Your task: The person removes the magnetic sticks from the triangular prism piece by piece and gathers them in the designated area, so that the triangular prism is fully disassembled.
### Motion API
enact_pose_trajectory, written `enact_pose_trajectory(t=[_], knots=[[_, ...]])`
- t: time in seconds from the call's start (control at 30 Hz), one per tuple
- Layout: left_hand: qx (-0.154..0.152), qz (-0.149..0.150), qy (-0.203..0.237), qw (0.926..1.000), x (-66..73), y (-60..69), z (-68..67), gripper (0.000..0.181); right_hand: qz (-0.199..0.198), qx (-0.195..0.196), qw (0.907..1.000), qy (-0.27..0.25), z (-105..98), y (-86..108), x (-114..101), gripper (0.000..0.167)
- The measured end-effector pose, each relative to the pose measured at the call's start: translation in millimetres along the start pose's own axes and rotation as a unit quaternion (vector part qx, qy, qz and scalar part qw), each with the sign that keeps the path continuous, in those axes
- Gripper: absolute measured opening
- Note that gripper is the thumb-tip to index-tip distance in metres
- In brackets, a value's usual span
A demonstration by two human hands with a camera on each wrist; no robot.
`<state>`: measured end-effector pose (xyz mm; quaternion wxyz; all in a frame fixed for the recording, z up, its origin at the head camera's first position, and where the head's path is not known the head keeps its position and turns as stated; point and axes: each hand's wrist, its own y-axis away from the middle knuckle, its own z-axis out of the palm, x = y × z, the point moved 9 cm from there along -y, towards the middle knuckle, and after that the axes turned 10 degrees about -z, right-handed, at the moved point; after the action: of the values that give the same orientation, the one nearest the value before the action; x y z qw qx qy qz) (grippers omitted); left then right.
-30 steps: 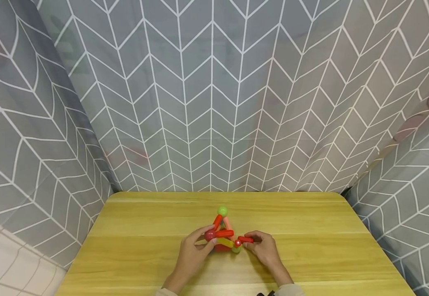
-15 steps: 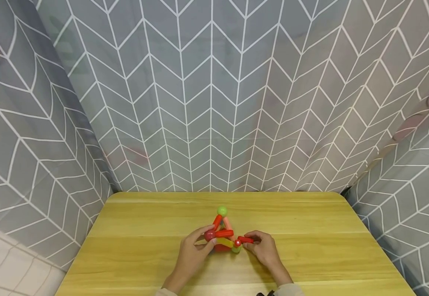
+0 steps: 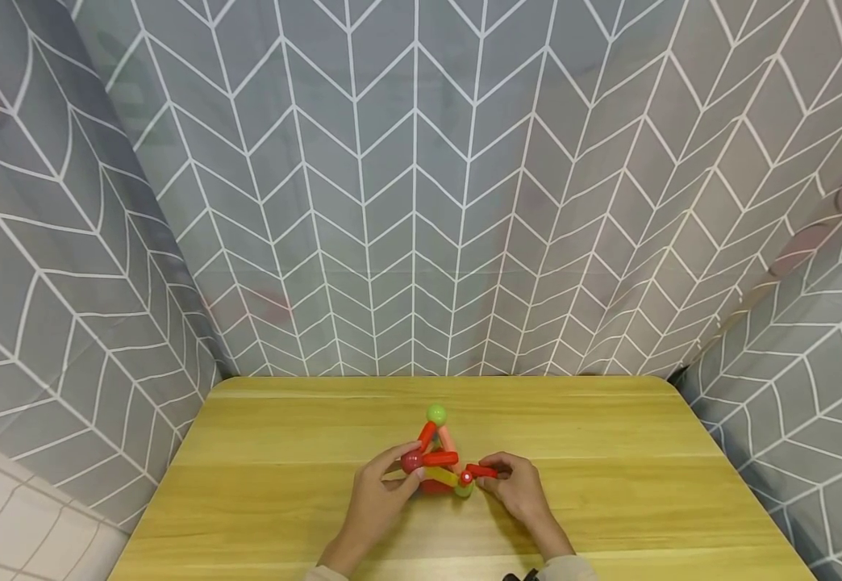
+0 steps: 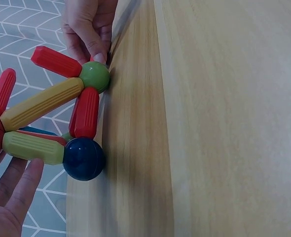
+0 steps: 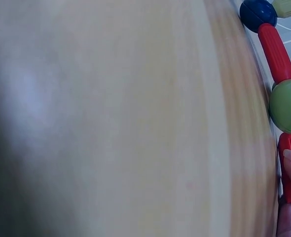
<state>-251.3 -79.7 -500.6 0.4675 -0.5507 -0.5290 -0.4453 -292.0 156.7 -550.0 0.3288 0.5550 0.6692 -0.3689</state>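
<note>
— Our two hands flank a ball-and-rod frame (image 3: 439,458) near the middle of the wooden table (image 3: 283,468). From the left, what do we have?

— Our left hand (image 3: 379,491) pinches a red ball (image 3: 412,461) between thumb and fingers at the frame's left corner. A yellow-green rod (image 4: 33,147) links it to a blue ball (image 4: 84,159), seen best from the left wrist; a yellow rod (image 3: 441,476) runs off to the right.

— And at centre?

— A light green ball (image 3: 436,415) marks the far corner. At the yellow rod's right end sits the near green ball (image 4: 94,76), with a jutting rod (image 4: 55,61) attached.

— Far right?

— Our right hand (image 3: 518,488) grips a red rod (image 5: 289,143), one end apparently against the near green ball.

— Which step do we print?

— Joining that rod to the ball, we judge; whether it has taken hold, we cannot tell. The next move calls for a steady left pinch and a light test of the joint before we let the rod go.
</note>
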Motion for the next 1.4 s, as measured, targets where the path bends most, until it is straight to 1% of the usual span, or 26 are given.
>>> enact_pose_trajectory(t=[0.27, 0.63, 0.93, 1.2, 1.4], knots=[[-0.003, 0.002, -0.010, 0.9999, -0.5, 1.9, 0.6, 0.035, -0.002, 0.001, 1.0000, 0.003, -1, 1.5, -1, 0.023], [0.001, -0.003, -0.012, 0.9999, -0.8, 5.8, -0.2, 0.037, -0.004, 0.004, 0.9999, 0.014, 0, 2.2, 1, 0.023], [-0.003, 0.010, -0.020, 0.9997, 1.6, 8.2, 2.8, 0.037, -0.005, 0.007, 0.9998, 0.015, -2, 4.3, 2, 0.023], [-0.023, 0.026, -0.031, 0.9989, 4.8, 11.7, 4.5, 0.043, -0.010, 0.006, 0.9999, 0.006, -2, 4.7, 1, 0.024], [-0.028, 0.035, -0.052, 0.9977, 6.5, 11.1, 4.7, 0.043, -0.011, 0.010, 0.9999, 0.002, -3, 4.3, 2, 0.025]])
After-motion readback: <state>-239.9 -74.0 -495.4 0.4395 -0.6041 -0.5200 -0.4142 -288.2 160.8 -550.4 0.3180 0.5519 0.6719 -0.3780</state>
